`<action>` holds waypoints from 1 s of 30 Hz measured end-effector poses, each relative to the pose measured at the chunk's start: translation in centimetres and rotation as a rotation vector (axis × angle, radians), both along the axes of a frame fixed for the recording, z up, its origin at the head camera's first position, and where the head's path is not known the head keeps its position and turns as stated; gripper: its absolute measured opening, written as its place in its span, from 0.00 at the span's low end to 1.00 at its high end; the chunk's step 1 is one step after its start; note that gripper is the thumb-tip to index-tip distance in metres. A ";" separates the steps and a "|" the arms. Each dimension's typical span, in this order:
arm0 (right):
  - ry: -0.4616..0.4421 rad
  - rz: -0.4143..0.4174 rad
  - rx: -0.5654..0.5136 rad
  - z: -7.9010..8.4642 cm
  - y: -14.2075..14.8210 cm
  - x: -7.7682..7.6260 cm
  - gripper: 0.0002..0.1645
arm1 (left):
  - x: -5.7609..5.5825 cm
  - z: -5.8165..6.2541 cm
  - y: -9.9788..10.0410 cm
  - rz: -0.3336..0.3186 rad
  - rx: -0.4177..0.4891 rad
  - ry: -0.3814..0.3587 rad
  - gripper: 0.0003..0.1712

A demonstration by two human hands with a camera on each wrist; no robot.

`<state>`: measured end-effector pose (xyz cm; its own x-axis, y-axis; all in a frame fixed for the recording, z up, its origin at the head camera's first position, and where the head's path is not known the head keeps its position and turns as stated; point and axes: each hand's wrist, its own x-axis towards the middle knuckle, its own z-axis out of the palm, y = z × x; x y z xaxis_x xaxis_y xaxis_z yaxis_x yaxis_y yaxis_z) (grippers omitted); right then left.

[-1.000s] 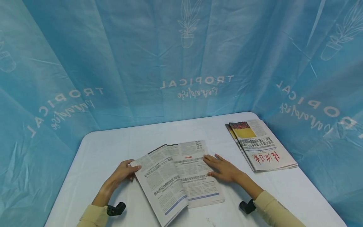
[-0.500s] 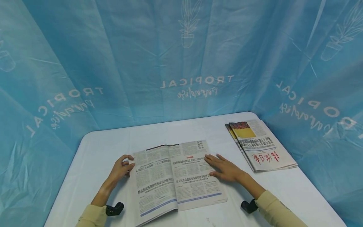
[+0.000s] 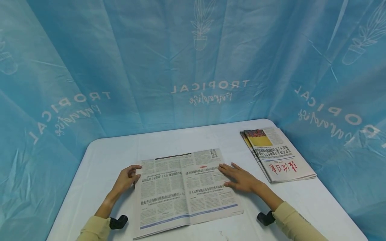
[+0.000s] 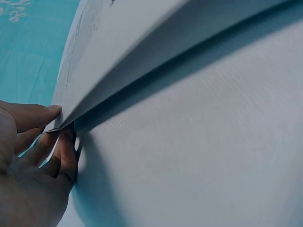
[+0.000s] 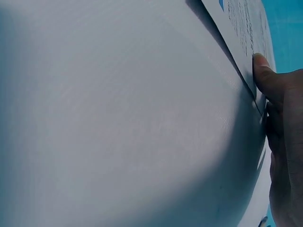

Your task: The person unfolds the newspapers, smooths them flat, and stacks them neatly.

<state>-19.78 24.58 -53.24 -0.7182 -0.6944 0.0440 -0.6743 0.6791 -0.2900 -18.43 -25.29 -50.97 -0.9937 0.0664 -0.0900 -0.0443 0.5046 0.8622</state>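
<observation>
An unfolded newspaper (image 3: 163, 194) lies spread on the white table, its crease running down the middle. My left hand (image 3: 126, 177) pinches its left edge. In the left wrist view the thumb of that hand (image 4: 35, 156) is on top of the sheets and the fingers are beneath, with the edge of the newspaper (image 4: 113, 52) raised over the tabletop. Flat on the right page rests my right hand (image 3: 239, 179), fingers extended. The right wrist view has the thumb of the right hand (image 5: 284, 109) pressed on the margin of the newspaper (image 5: 236, 52).
Several folded newspapers (image 3: 278, 155) are stacked at the right side of the white table (image 3: 114, 150). Blue curtains (image 3: 150, 67) printed with white lettering hang behind and on both sides. Black wrist-worn devices (image 3: 118, 222) sit at both cuffs.
The left page, which was lifted and slanted over the middle, has swung left and down to lie open. My left hand has moved slightly left with it; the right hand has barely shifted.
</observation>
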 end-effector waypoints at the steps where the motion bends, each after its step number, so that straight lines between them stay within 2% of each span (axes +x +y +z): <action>1: 0.001 -0.002 0.008 0.1 0.1 0.0 0.43 | 0.0 0.0 0.0 -0.014 -0.009 0.011 0.23; 7: 0.000 -0.013 -0.008 0.4 0.9 0.3 0.43 | -0.4 -0.4 0.3 -0.055 -0.115 0.096 0.21; 14: -0.008 -0.027 -0.017 -0.1 1.0 0.3 0.43 | -0.3 -0.5 0.5 -0.050 -0.233 0.127 0.18; 18: 0.031 -0.026 -0.006 -0.3 0.9 0.3 0.43 | 0.0 -0.5 0.5 -0.092 -0.324 0.159 0.20; 20: 0.034 -0.018 -0.007 -0.3 0.9 0.2 0.42 | 0.2 -0.5 0.5 -0.123 -0.365 0.193 0.22; 23: 0.060 0.017 -0.021 -0.5 1.1 0.0 0.37 | 0.7 -0.4 0.4 -0.169 -0.443 0.283 0.27; 27: 0.153 0.088 -0.026 -0.7 1.5 -0.5 0.30 | 1.2 -0.4 0.5 -0.213 -0.630 0.415 0.32; 30: 0.227 0.129 0.010 -0.8 1.7 -1.1 0.32 | 1.9 -0.2 0.6 -0.239 -0.748 0.453 0.32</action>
